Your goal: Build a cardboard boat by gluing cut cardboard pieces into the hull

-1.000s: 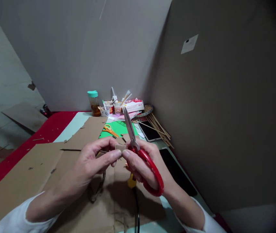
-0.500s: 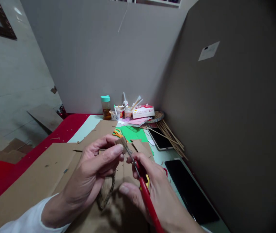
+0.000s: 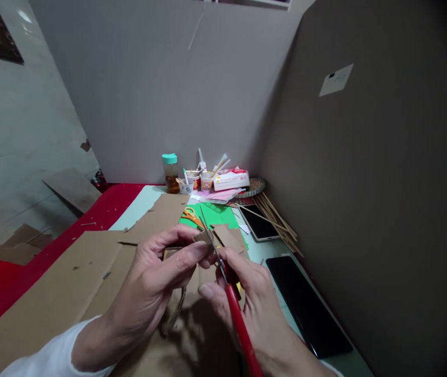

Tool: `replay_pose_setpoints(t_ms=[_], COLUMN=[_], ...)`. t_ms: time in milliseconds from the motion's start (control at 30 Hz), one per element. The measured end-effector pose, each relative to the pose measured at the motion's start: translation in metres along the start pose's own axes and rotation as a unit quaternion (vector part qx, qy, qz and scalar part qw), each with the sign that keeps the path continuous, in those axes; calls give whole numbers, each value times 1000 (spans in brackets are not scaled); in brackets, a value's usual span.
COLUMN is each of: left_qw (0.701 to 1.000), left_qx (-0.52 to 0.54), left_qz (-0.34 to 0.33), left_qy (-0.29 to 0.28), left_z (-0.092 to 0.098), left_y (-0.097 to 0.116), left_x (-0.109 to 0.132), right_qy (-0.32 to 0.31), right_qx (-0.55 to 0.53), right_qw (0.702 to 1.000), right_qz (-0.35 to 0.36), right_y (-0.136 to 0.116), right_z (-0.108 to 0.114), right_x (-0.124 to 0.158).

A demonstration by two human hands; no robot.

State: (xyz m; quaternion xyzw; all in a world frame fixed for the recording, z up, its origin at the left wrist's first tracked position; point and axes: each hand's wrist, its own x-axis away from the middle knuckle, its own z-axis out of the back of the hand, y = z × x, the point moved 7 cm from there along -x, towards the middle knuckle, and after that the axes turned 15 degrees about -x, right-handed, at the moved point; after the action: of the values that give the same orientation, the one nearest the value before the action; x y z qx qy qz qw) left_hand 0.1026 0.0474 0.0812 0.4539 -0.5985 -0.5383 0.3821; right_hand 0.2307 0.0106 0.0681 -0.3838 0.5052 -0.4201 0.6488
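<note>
My left hand (image 3: pixel 160 277) pinches a small piece of brown cardboard (image 3: pixel 203 237) between thumb and fingers. A pair of red-handled scissors (image 3: pixel 237 319) is gripped by my right hand (image 3: pixel 253 298), its blades pointing up and away across the cardboard's right side. Whether the blades are cutting into it cannot be made out. Under my left hand is a larger cardboard shape (image 3: pixel 174 309) with a dark, ragged edge, partly hidden by the fingers. Beyond the hands, orange-handled scissors (image 3: pixel 191 215) lie on a green sheet (image 3: pixel 219 213).
Large cardboard sheets (image 3: pixel 78 272) with scraps cover the table's left and middle. To the right lie a black tablet-like slab (image 3: pixel 308 303), a second dark-screened device (image 3: pixel 258 225) and thin wooden sticks (image 3: pixel 280 222). A teal-lidded bottle (image 3: pixel 170 173), cups of tools (image 3: pixel 207 182) and grey panels (image 3: pixel 176 94) stand behind.
The small cardboard piece has tilted and moved slightly right and down in my left hand. My right hand's scissors now reach farther past it, the blade tips higher up.
</note>
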Motion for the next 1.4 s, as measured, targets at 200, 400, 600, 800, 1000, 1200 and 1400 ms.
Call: replay_pose_setpoints(t_ms=[200,400,600,800,1000,1200,1400], left_qw=[1000,999,998,987,984,980,962], left_qx=[-5,-32,-54,-142,-162,-175,-204], left_qz=[-12,-20,-34,-76,-71,-62,-9], left_qy=[-5,9,12,-16,-28,-64,-182], left_z=[0,3,5,9,8,4,-6], left_y=[4,2,0,8,5,8,12], left_x=[0,-1,1,0,-1,-2,1], right_qy=[0,1,-12,2,-10,-2,4], right_qx=[11,16,24,42,42,8,-222], right_qw=[1000,1000,998,999,998,998,974], right_qz=[-4,23,51,31,49,61,-40], right_y=[3,1,1,1,3,-5,10], right_z=[-1,2,0,4,1,4,17], right_x=[2,3,5,4,7,2,-3])
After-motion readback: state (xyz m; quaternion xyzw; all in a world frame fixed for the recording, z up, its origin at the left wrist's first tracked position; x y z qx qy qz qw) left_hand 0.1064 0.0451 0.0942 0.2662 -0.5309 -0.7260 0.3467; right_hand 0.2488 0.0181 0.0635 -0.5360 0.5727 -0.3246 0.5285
